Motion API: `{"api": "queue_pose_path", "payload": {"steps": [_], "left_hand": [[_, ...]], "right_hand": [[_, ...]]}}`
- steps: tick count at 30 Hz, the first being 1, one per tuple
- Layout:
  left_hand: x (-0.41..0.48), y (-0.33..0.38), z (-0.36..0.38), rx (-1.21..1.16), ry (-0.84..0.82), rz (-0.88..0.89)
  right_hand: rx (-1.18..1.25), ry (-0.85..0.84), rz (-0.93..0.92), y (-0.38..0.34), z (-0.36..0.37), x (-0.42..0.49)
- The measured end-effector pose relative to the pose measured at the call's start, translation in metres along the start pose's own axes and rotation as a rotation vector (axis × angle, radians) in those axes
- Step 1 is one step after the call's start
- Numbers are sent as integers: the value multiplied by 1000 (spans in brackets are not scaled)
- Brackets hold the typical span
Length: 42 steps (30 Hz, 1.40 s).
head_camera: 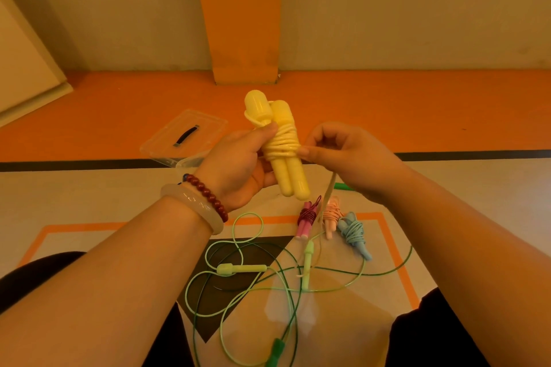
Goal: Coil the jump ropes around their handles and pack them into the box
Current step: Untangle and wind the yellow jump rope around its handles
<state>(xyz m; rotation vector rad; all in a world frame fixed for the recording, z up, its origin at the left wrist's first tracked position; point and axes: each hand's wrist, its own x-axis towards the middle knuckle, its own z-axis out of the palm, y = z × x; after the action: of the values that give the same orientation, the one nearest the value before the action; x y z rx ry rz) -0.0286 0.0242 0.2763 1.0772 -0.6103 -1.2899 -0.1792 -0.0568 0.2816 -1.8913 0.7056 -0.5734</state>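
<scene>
My left hand point(238, 164) grips the two yellow jump rope handles point(286, 155) held side by side, with yellow rope wound around their middle. My right hand point(343, 155) pinches the loose end of the yellow rope point(329, 188) right beside the coil; the tail hangs down below it. On the floor lie three coiled ropes: a pink one with dark red cord point(308, 219), a pale pink one point(332, 216) and a blue one point(354, 232). A light green rope point(241, 269) and a dark green rope point(275, 350) lie uncoiled and tangled between my knees.
A clear plastic box with a lid and black handle point(186, 135) sits on the orange floor strip, beyond my left hand. An orange pillar point(241, 39) and the wall stand further back. My dark-clothed knees frame the tangled ropes.
</scene>
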Motion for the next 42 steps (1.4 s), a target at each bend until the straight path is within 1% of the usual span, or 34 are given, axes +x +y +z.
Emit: {"api": "queue_pose_path", "payload": {"steps": [3, 7, 14, 18, 21, 23, 25, 28, 30, 32, 34, 37, 39, 42], "left_hand": [[1, 0, -2, 14, -40, -26], [1, 0, 1, -56, -80, -62], [0, -8, 9, -160, -14, -56], [0, -10, 8, -157, 1, -60], [1, -11, 8, -137, 28, -105], [1, -13, 10, -206, 46, -139], [2, -15, 11, -252, 61, -133], [6, -21, 10, -251, 125, -81], [7, -22, 12, -212, 120, -51], [6, -23, 13, -75, 118, -1], [6, -24, 15, 40, 151, 59], [6, -24, 14, 81, 209, 79], [8, -21, 11, 103, 229, 72], [10, -18, 7, 102, 214, 31]], "right_hand": [[26, 0, -6, 0, -5, 1], [87, 29, -10, 0, -7, 1], [117, 56, 6, 2, -4, 2], [135, 50, 19, 6, -2, 1], [118, 51, -11, 5, 2, 1], [81, 75, -30, 3, 4, 1], [17, 88, -37, 4, 6, 1], [-102, 61, -39, 5, 13, 0], [-112, 50, -46, 5, 16, 1], [-80, 23, -56, 2, 15, 2], [-70, -28, -69, 0, 10, 3], [-127, -84, -66, -1, 2, 2], [-185, -84, -56, -1, -2, 2], [-254, -70, -51, -2, -6, 0]]}}
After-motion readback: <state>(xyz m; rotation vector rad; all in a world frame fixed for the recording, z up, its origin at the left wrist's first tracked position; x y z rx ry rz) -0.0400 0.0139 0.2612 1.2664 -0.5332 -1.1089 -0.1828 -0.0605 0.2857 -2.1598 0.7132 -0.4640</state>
